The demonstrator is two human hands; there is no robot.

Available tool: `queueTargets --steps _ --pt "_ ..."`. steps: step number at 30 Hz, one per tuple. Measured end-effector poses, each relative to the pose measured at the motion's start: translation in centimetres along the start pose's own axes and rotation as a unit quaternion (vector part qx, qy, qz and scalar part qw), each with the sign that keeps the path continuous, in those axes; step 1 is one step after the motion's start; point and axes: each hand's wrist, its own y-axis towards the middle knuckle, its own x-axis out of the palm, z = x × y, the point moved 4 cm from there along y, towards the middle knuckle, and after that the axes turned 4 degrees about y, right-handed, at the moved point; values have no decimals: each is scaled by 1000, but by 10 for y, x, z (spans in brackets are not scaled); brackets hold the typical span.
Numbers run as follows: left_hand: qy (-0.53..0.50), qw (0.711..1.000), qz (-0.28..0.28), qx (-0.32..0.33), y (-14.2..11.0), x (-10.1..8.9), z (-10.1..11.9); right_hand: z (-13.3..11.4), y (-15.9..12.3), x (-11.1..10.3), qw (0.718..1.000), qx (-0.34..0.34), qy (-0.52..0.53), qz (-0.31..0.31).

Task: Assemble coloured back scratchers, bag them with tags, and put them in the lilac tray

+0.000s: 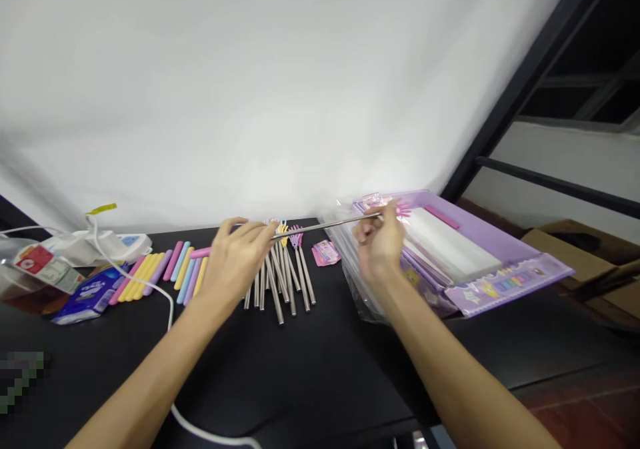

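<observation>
My left hand [235, 259] and my right hand [381, 241] hold the two ends of one thin metal rod [325, 225] above the black table [300, 369]. The rod's right end carries a small pink hand-shaped tip [403, 208]. My left fingers pinch its left end, and a pink sleeve [200, 253] pokes out under that hand. Beneath the rod lies a fan of several metal rods [280, 282] with coloured tips. My right hand hovers over clear plastic bags [360, 282].
Pastel plastic sleeves [157, 272] lie in a row at left, beside a blue tissue pack [85, 299], a white cable [167, 302] and a charger. A purple tray [500, 262] with white bags stands at right, pink cards [326, 253] near it. A cardboard box [575, 242] sits beyond the table's right edge.
</observation>
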Motion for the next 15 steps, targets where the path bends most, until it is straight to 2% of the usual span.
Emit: queueTargets --steps 2,3,5,7,9,15 --pt "-4 1000 -6 -2 2 2 6 12 -14 12 996 33 -22 -79" --pt "-6 1000 -7 -1 0 2 5 14 -17 14 995 31 -23 -94" --pt "-4 1000 -8 6 -5 -1 -6 8 -13 12 997 7 -6 -74" --pt "1 1000 4 25 -11 -6 -16 -1 -2 4 999 -17 20 -25" --pt "1 999 8 46 -12 -10 -20 -7 9 -2 999 -7 34 -6" --pt "1 998 11 60 0 -11 4 -6 18 -5 999 16 30 -16"
